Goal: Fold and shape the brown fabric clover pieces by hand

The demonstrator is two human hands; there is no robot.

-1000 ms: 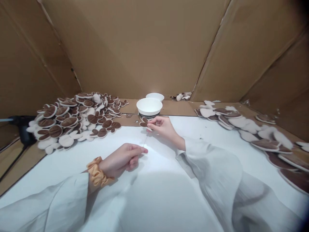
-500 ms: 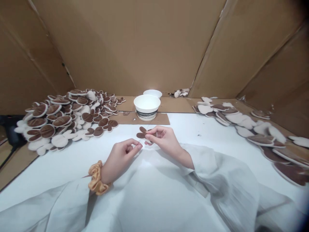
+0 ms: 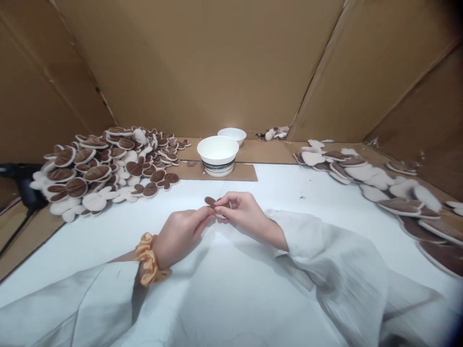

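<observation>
brown plush piece [image 3: 210,201], rounded lobe showing, near centre; pinched in right hand [image 3: 249,217]; left hand [image 3: 183,236] with fingertips narrowed at its edge, grip unclear; seemingly part-worked, not yet set down; plump heap [image 3: 96,172] at left, flat ovals [image 3: 398,206] at right, finished share unclear; smooth white bowl [image 3: 219,166], far.

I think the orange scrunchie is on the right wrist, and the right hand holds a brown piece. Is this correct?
Not quite: the head view shows the orange scrunchie on the left wrist; the right hand does hold a brown piece.
</observation>
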